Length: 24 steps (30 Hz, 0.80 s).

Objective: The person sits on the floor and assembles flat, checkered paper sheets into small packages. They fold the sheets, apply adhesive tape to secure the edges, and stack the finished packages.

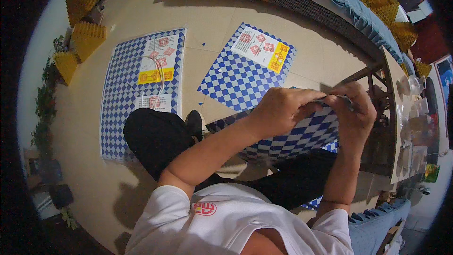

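Your left hand (281, 111) and right hand (356, 106) pinch, fingertips together, on the upper edge of a flexible blue-and-white checkered sheet (302, 137), which hangs above your black-trousered lap (302, 174), its visible length running leftward beneath your left forearm (212, 148).

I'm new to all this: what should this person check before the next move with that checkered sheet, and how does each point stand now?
1. Left hand gripping the held sheet: ok, fingers at its upper edge.
2. Right hand gripping too: ok, close beside the left.
3. Held sheet flat: not ok, it is raised and curved.
4. Edge under the fingertips undamaged: cannot tell, the fingers hide it.
5. Floor sheet lying flat: ok, printed panels facing up.
6. Checkered pack free of the knee: cannot tell, they overlap in this view.
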### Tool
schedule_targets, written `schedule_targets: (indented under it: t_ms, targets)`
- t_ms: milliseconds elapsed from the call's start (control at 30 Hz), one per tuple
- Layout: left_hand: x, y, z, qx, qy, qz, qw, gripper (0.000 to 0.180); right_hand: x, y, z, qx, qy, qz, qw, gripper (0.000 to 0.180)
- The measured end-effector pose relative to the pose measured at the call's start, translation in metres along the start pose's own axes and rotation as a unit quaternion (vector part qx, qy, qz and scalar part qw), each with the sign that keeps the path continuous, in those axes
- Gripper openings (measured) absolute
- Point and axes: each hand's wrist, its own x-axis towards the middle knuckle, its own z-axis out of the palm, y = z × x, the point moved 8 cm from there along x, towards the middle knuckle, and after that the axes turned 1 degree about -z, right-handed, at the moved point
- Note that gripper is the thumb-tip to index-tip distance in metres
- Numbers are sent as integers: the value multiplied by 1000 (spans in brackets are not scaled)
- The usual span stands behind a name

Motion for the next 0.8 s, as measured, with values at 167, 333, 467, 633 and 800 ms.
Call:
schedule_targets:
  t_ms: [167,333,467,633,800]
  targets:
    - [-38,-25,2,-7,-16,-39,999,30,-3,-7,-44,-17,140,28,990,17]
    - [-94,-71,-2,21,-19,-78,997,21,-6,-10,-79,-57,188,8,981,17]
    - [-120,-91,-6,44,-50,-122,990,18,-3,-24,-113,-159,205,-21,966,16]
    - [-146,-117,-29,88,-7,-164,982,22,0,-29,-129,-220,221,-19,950,15]
    - [-136,-113,-52,106,3,-191,976,27,1,-9,-142,-170,236,-10,957,16]
